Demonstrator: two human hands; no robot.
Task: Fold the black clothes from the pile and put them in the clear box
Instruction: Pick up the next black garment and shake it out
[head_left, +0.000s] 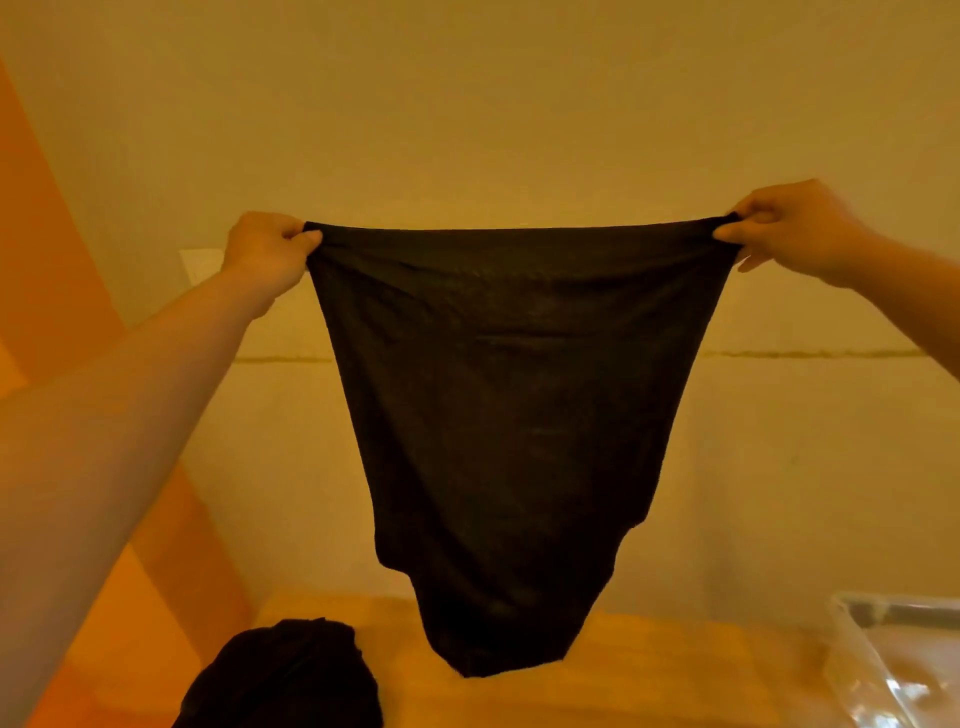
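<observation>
A black garment (498, 415) hangs in the air in front of a pale wall (467, 104), stretched wide along its top edge between two raised hands. The left hand (267, 254) has its fingers curled in and pinches the left top corner between thumb and forefinger; the right hand (789, 228) grips the right top corner in the same way, fingers closed around a small bunch of cloth. The fabric narrows as it falls, and its lowest point hangs just over the wooden table (649, 675), though whether it touches the surface is hard to tell from this angle. At the near left of the table sits the pile of black clothes (291, 675), a dark crumpled heap, apart from the hanging garment. At the near right, the clear box (852, 639) shows only its corner and rim at the edge of the view. An orange panel (31, 234) runs down the left side beside the wall.
</observation>
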